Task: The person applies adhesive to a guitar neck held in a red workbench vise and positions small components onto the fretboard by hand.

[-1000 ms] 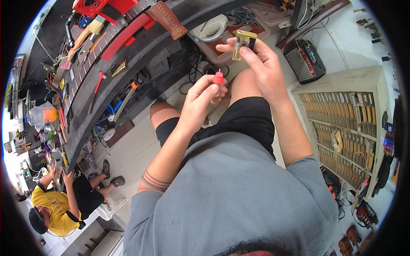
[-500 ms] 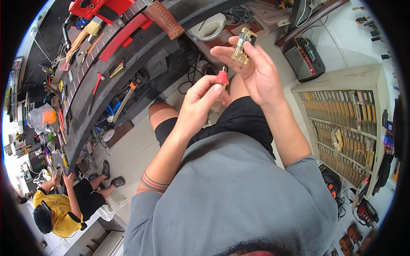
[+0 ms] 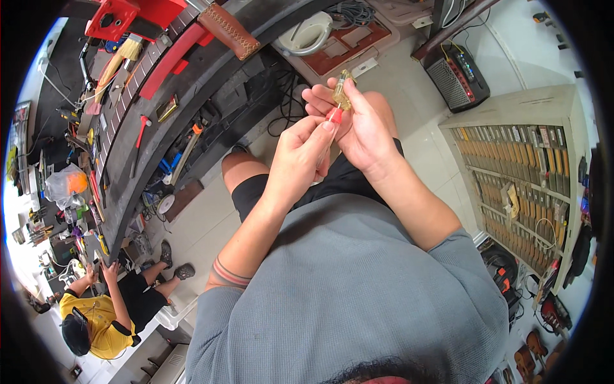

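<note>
My left hand (image 3: 299, 153) is closed around a small clear bottle with a red cap (image 3: 335, 115) and a thin metal tip. That tip points up at a small gold-coloured metal hardware piece (image 3: 342, 95), touching or nearly touching its lower end. My right hand (image 3: 366, 128) grips the gold piece between thumb and fingers, palm turned up. Both hands are close together above my lap. Fingers hide most of the bottle's body.
On the dark workbench (image 3: 153, 137) at left lie a red-headed hammer (image 3: 142, 131), another gold piece (image 3: 167, 109), a brush (image 3: 128, 51) and a guitar neck (image 3: 121, 115). A file rack (image 3: 511, 109) and amplifier (image 3: 454, 77) stand right. A yellow-shirted person (image 3: 99, 326) works lower left.
My right hand has come down and left with the gold piece, bringing it to the bottle's tip. The left hand has stayed nearly in place.
</note>
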Available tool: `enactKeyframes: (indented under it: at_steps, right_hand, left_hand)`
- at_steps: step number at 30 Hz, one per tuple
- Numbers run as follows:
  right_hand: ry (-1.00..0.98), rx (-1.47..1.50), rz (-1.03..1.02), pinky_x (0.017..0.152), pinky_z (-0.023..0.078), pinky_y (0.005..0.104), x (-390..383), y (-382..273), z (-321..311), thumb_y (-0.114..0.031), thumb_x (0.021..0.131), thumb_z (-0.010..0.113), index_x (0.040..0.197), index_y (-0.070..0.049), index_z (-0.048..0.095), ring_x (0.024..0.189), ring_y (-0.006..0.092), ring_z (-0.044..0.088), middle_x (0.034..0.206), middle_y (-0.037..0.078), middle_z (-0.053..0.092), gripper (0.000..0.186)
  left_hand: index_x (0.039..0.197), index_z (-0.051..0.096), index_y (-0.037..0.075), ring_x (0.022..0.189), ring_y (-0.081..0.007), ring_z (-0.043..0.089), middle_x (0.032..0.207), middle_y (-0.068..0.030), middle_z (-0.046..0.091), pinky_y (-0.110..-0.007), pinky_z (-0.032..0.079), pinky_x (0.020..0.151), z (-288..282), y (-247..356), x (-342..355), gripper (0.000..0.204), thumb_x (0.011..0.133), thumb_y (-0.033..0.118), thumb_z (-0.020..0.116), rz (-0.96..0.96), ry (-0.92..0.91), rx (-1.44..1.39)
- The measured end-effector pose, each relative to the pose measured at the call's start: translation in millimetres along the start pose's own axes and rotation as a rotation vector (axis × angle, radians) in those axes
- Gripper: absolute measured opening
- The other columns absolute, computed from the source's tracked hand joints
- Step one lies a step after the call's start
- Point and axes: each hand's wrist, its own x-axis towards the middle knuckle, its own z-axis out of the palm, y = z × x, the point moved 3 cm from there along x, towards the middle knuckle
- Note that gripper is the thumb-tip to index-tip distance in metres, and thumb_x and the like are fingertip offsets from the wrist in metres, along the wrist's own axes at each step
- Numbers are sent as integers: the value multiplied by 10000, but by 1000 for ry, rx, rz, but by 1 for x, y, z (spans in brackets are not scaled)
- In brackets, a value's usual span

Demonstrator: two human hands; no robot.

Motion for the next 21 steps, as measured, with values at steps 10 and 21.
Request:
enactKeyframes:
  at_steps: [10,21]
  right_hand:
    - [86,-105,-63,1080,600,469,-2,2,-12,-375,1202,446,1319,-16,533,1190,359,747,1204,241,760,387]
    - [152,-145,-88,1111,558,517,3,25,-35,-361,1202,445,1276,-21,541,1214,382,732,1109,242,763,362]
  left_hand:
    - [1056,714,23,451,-84,433,561,-3,523,-271,298,439,5,-10,8,372,1112,377,613,-82,-9,-36]
    - [892,649,37,453,-104,417,560,-23,520,-291,305,450,11,-44,20,378,1109,343,601,-86,33,-148]
